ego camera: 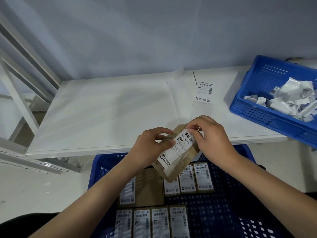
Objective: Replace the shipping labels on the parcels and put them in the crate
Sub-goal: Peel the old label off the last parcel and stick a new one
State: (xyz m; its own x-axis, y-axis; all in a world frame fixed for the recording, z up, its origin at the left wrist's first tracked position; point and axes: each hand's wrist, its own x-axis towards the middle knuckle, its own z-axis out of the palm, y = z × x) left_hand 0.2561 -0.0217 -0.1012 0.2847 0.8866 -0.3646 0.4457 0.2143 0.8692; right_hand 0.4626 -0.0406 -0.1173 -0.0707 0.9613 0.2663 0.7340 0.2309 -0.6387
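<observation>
Above the blue crate (223, 194) of labelled parcels: one cardboard parcel (178, 170), gripped by left hand (151, 145) to steady it. Right hand (211, 134) pinches the shipping label (180, 145) at its top edge, apparently peeling or seating it.

The left hand (151, 146) grips the left edge of a flat brown cardboard parcel (178, 162), held tilted in the air. The right hand (211, 134) pinches the top corner of the white printed shipping label (178, 146) on its face. Below the fingers, a dark blue perforated plastic crate (223, 194) holds rows of labelled brown parcels (188, 181). Beyond the fingertips, a loose white label sheet (205, 91) lies on the white table (103, 109). To the right of the fingers sits a blue plastic basket (257, 114) of crumpled white label scraps (291, 98).
</observation>
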